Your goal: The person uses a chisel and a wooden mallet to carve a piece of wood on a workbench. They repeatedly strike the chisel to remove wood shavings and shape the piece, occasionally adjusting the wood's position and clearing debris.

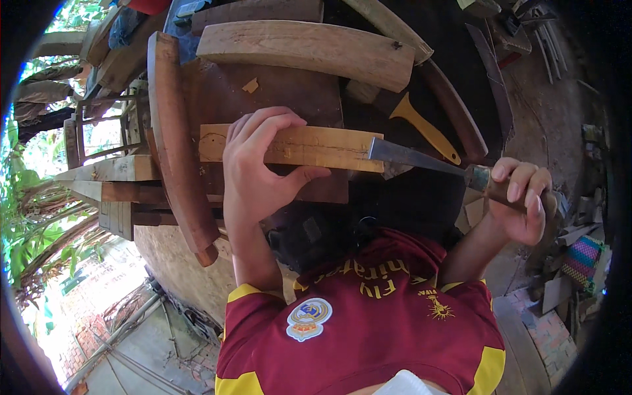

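A pale rectangular wood block (322, 146) with a dark line along its face lies in front of me. My left hand (260, 161) wraps over its left part, thumb below and fingers across the top. In my right hand (523, 197) is a chisel, its wooden handle gripped by curled fingers. The chisel's flat metal blade (415, 157) points left, and its wide edge meets or overlaps the block's right end; whether it cuts in, I cannot tell. Beyond the block lies a brush with a yellow handle (426, 126).
A thick curved timber (306, 49) lies across the far side of the brown work surface (303, 99). Another long timber (174, 138) stands at the left, beside stacked beams (128, 191). A small wood chip (251, 85) rests on the surface. At the far right is a colourful woven item (584, 262).
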A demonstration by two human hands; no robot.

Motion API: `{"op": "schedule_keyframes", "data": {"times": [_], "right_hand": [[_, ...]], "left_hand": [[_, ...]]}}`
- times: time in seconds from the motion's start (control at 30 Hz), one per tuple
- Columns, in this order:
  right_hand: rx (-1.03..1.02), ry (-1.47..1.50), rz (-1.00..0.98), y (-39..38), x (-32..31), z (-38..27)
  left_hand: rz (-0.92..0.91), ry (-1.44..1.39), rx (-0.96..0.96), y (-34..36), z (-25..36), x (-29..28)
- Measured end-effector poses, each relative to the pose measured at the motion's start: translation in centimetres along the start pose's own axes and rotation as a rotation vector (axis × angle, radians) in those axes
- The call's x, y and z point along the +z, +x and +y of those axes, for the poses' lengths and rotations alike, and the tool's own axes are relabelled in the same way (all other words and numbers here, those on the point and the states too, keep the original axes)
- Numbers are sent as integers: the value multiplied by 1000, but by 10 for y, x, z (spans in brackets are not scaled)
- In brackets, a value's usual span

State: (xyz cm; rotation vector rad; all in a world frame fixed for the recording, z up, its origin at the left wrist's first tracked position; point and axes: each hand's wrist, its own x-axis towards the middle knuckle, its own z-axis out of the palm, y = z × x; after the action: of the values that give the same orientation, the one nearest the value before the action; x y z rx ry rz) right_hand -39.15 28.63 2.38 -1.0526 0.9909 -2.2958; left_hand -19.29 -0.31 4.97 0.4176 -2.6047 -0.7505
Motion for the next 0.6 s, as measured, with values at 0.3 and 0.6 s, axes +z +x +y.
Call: {"op": "schedule_keyframes", "data": {"times": [0.3,0.6], "right_hand": [[21,46,16,-1,9,4],[68,65,-35,13,21,19]], "left_hand": [[10,-20,15,1,-4,2],[18,-1,49,6,-1,3]]}}
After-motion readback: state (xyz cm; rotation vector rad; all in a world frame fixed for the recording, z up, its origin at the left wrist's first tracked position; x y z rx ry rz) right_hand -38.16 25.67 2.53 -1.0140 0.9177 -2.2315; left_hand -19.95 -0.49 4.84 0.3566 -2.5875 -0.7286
